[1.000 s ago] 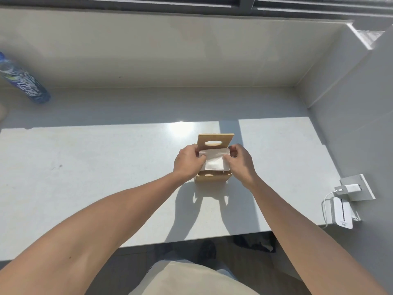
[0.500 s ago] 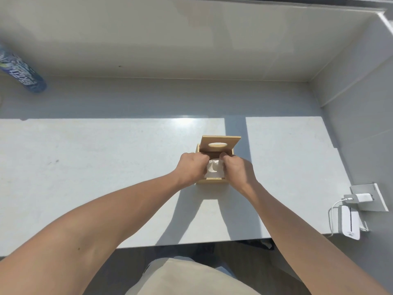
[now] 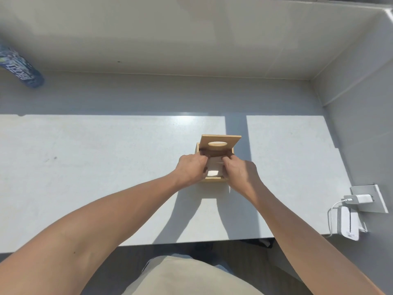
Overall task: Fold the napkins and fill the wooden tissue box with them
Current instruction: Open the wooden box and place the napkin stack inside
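Note:
A small wooden tissue box (image 3: 213,179) stands on the white counter, its hinged lid (image 3: 221,142) with an oval slot raised at the far side. A folded white napkin (image 3: 214,168) lies inside the box. My left hand (image 3: 190,168) reaches in over the left wall and my right hand (image 3: 238,172) over the right wall. The fingers of both hands curl down onto the napkin; their tips are hidden inside the box.
A blue bottle (image 3: 20,69) lies at the far left by the wall. A white charger (image 3: 359,199) sits in a wall socket at the right, with a white device (image 3: 348,224) below it. The counter's front edge (image 3: 191,241) runs near my body.
The napkin was held above the box opening a second ago; it has since gone down inside. Both hands have followed it lower, with their fingers in the box.

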